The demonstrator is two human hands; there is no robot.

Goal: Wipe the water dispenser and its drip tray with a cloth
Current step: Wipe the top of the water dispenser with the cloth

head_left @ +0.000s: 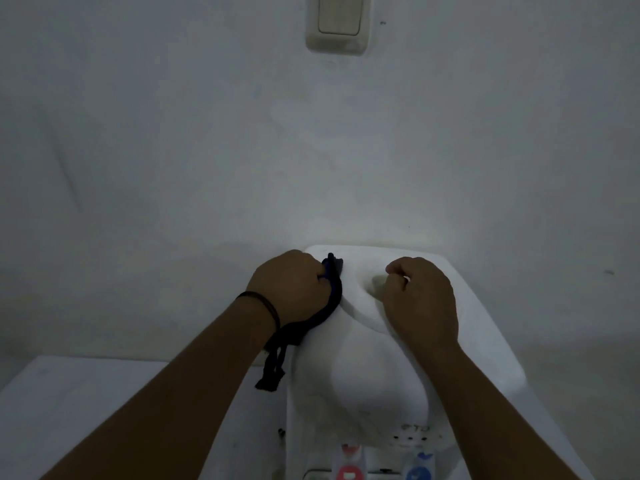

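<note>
A white water dispenser point(367, 368) stands against the wall, seen from above, with no bottle on its round top opening point(375, 282). My left hand point(289, 287) grips a dark cloth point(325, 306) pressed against the top's left side; a strip of the cloth hangs down past my wrist. My right hand point(420, 299) rests on the right rim of the opening with its fingers curled and nothing in it. A red tap point(349, 469) and a blue tap point(419, 469) show at the bottom edge. The drip tray point(317, 474) is barely visible there.
A pale wall fills the upper view, with a light switch point(337, 22) high up. A white surface point(104, 393) lies to the left of the dispenser, below my left forearm. The room is dim.
</note>
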